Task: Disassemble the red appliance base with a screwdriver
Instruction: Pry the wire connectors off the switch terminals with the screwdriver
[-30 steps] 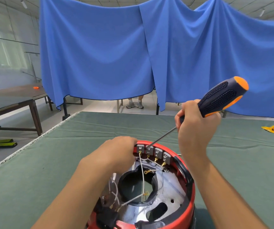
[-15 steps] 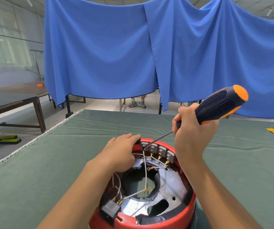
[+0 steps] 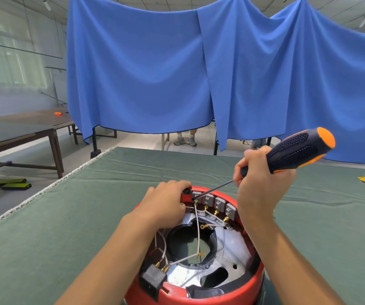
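The red base [image 3: 199, 289] sits at lower centre on the table [image 3: 45, 227]. The left hand [image 3: 166, 205] grips its far rim. The right hand [image 3: 263, 183] holds the screwdriver [image 3: 298, 150], fingers curled round the handle, tip at the leftmost grey terminal [image 3: 196, 195].

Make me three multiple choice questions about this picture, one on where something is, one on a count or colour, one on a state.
1. Where does the screwdriver tip meet the red appliance base?
A. far rim, at the grey switches
B. black plug socket
C. central opening

2. How many grey switches line the rim?
A. two
B. four
C. six

3. What is the right hand doing?
A. resting flat
B. gripping the handle
C. pulling a wire

Answers: 1 A, the tip sits at the leftmost switch; 2 B, four blocks show; 3 B, the fingers wrap the handle.
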The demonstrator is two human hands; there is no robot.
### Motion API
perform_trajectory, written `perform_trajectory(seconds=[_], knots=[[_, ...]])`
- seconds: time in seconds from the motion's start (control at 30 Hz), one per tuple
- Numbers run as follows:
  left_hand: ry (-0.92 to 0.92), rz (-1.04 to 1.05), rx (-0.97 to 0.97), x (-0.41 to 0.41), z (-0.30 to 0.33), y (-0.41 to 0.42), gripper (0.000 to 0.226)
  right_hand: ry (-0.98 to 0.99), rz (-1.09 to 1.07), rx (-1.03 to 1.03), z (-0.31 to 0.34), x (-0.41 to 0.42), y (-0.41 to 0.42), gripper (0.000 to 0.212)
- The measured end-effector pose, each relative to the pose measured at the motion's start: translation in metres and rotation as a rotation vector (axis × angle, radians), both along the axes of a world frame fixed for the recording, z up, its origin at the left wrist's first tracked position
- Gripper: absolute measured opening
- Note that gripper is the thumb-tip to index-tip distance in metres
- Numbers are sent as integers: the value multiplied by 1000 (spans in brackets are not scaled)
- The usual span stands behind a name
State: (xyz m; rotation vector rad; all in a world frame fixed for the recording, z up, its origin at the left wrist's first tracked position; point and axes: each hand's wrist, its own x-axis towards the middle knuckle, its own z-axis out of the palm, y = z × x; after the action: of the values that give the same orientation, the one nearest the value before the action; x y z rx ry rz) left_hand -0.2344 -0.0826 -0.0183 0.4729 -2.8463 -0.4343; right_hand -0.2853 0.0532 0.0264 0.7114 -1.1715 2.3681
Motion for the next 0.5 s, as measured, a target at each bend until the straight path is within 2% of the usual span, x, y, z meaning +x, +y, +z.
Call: perform_trajectory(seconds=[0.5], knots=[[25, 23, 8, -2, -1, -1, 52, -14, -72, -27, 0, -3, 9, 16]])
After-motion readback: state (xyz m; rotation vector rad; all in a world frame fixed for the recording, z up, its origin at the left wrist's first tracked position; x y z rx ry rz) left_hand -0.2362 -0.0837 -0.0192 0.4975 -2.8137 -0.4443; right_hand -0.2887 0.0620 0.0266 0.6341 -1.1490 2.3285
